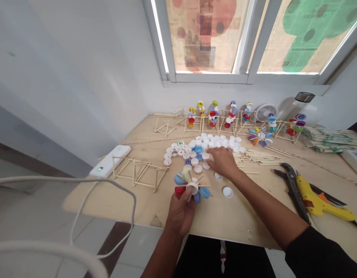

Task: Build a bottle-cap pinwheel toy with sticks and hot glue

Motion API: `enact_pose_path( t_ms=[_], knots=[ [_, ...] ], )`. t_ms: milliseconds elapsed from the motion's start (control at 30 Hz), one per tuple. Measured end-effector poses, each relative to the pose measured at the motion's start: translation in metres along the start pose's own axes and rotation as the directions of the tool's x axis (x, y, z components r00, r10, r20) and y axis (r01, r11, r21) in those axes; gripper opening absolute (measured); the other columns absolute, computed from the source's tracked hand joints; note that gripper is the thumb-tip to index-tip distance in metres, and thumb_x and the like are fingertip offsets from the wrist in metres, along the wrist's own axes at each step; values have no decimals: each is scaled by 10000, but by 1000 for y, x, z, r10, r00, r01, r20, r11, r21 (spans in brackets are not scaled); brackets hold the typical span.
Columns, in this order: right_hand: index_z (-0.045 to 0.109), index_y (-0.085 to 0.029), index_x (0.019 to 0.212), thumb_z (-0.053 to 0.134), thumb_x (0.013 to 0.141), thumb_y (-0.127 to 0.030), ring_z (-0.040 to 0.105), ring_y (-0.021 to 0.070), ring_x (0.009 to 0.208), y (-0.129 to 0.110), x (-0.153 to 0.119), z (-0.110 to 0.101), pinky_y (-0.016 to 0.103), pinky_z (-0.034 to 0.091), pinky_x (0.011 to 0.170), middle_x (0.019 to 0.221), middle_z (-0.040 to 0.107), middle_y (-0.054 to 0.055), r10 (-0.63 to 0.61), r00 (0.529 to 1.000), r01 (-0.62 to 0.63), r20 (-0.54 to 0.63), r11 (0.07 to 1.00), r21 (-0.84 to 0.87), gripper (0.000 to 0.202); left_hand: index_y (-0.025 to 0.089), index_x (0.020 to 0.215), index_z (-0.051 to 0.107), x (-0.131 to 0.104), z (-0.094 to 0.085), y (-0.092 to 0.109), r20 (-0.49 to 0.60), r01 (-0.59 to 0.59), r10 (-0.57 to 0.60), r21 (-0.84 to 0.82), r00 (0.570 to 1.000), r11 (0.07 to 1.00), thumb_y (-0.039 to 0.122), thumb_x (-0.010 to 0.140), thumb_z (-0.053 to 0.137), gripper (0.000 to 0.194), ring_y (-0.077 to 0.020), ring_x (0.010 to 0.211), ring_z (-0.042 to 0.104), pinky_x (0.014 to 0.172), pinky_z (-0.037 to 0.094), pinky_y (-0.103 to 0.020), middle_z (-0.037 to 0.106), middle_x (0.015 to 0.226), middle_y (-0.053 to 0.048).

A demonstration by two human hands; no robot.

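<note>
One cap wheel (192, 187) is in the left hand (181, 210), above the near edge of the desk (129, 208); the fingers grasp it, thumb on its single white centre cap. Five coloured caps show around that centre: two light blue, one pale yellow, one red, one blue-violet; others may be hidden.

The right hand (223, 160) reaches into the white caps (198, 169), its fingers against the pile; whether they are pinching a cap I cannot tell. More than thirty white caps are spread there, overlapping too much for an exact count, with a few blue caps (199, 149) and one violet cap (188, 162) among them. Two more white ones lie nearer the desk's edge.

To the left stands one stick frame (149, 166) beside one white device (110, 161) with a green light. To the right are many loose sticks (262, 156), one black tool (292, 187) and one yellow glue gun (320, 197). Along the back are seven upright wheels, one lying flat (261, 136), one small fan (266, 112) and one flask (301, 106).

One white cap bears a green-and-red mark; the green print on the stick packs (331, 139) and the print on the two window panes (205, 34) are illegible.
</note>
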State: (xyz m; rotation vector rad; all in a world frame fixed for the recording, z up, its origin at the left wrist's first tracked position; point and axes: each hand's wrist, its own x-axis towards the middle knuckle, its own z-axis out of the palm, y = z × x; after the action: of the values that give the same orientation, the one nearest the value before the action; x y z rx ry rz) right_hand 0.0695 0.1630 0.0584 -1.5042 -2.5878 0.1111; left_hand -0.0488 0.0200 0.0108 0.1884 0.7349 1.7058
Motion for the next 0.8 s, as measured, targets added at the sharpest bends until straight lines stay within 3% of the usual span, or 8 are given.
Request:
enact_pose_path(
  t_ms=[233,400,633,800],
  knots=[
    [579,-167,1129,502,856,-384,591,288,986,-18,18,19,429,289,852,1095,656,150,26,998,-21,65,997,-79,357,142,813,715,2,-3,0,-4,10,-10,-9,1000,1000,215,541,858,316,-137,788,663,736,528,-205,721,853,-53],
    [569,-209,1160,489,868,-350,593,249,995,-17,20,17,388,297,848,1121,655,114,-6,997,13,82,996,-85,334,159,809,715,2,-4,0,-11,20,-20,-19,1000,1000,218,538,858,311,-148,815,661,753,529,-225,720,868,-46],
    [597,-196,1160,456,889,-345,524,286,1043,-16,26,6,403,304,839,1126,641,119,-19,1000,17,-15,993,-119,340,165,836,720,1,-2,2,-25,6,-7,-28,1000,1000,229,548,855,324,-137,805,650,789,516,-236,715,848,-34],
    [668,-187,1065,477,876,-266,471,298,1050,-25,43,10,410,297,836,1087,644,141,-52,997,44,-53,989,-141,280,155,782,713,2,-3,2,-25,29,-30,-47,999,998,220,533,861,296,-128,790,647,772,507,-218,713,845,-38]
  ],
)
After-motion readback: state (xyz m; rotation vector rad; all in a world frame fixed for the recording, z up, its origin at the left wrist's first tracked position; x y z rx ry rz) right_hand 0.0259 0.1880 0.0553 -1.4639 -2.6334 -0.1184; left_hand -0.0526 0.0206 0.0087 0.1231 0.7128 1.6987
